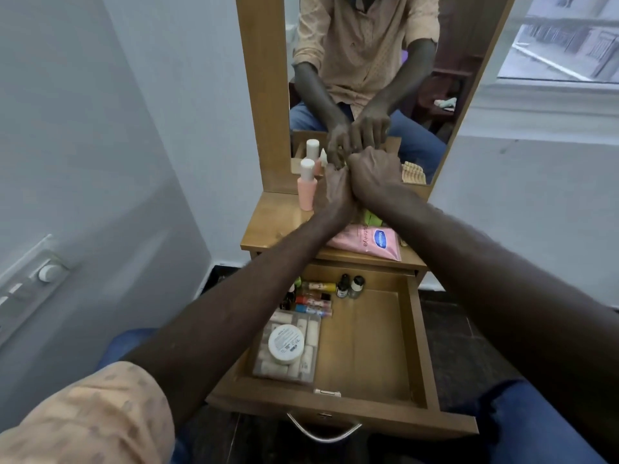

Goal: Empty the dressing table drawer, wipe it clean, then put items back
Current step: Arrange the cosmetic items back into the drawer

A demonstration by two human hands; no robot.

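Wooden drawer [421, 333] sat pulled out at lower centre. Its left half held a clear box [303, 365] with a white jar [286, 343] on top, plus small bottles [315, 298] behind; the right half was just wood. A pink pouch [365, 244] and pink bottle [307, 187] were up on the tabletop [271, 226] mid-frame. So roughly halfway, I'd guess, though emptying or refilling, no idea, and no cloth showed. Left hand [336, 187] and right hand [375, 172] were bunched together by the mirror [368, 61], fingers curled. Round what, I couldn't tell.
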